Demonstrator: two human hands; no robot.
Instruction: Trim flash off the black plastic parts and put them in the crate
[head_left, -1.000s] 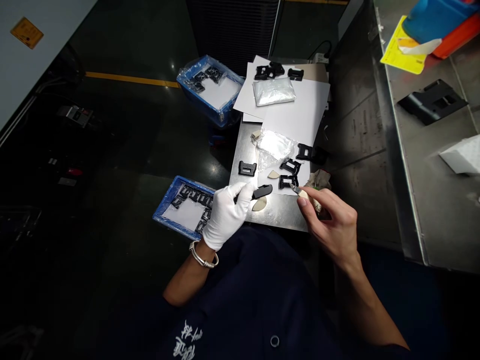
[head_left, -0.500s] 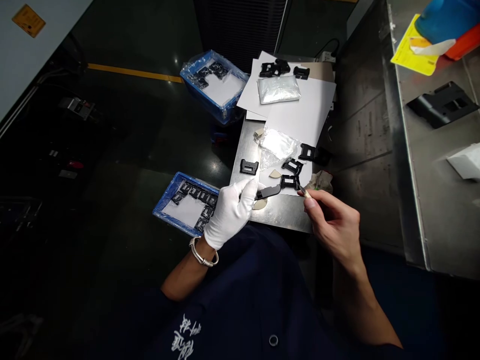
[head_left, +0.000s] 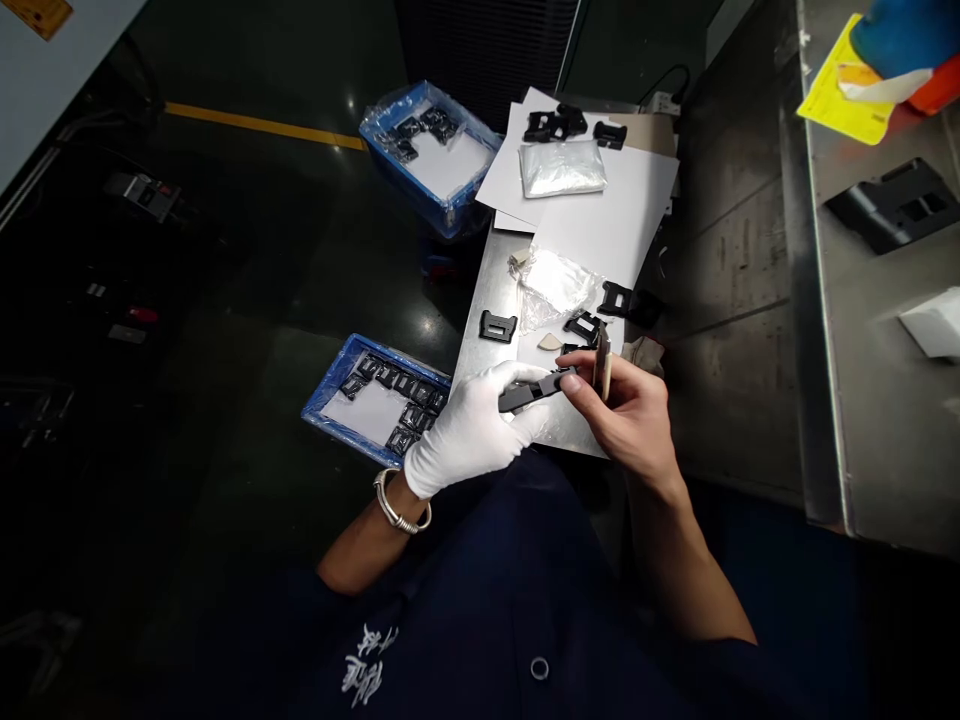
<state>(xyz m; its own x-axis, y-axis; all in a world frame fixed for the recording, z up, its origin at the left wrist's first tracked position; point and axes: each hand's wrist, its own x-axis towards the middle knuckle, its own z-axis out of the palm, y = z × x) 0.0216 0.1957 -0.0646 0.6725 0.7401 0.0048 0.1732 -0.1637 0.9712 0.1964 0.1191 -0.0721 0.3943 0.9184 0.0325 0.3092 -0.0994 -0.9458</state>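
My left hand [head_left: 472,432], in a white glove, grips a black plastic part [head_left: 531,391] by its left end. My bare right hand [head_left: 626,415] pinches the right end of that same part and also holds a thin tool [head_left: 604,368] with a light handle, upright between its fingers. Just beyond the hands, black buckle-like pieces [head_left: 584,327] lie on white paper, one partly hidden by my right fingers. Another black piece [head_left: 498,326] rests on the bare metal to the left. A small beige wedge [head_left: 550,342] sits between them.
Two blue, plastic-lined bins [head_left: 318,398] with black pieces stand left of the metal table [head_left: 480,290]. Clear bags [head_left: 562,170], white sheets [head_left: 592,230] and more black parts cover the table's far end. A metal counter [head_left: 862,330] runs along the right.
My right hand has moved left onto the part in my left hand, and the tool has swung upright. The part has turned in my left hand. The view has shifted slightly.
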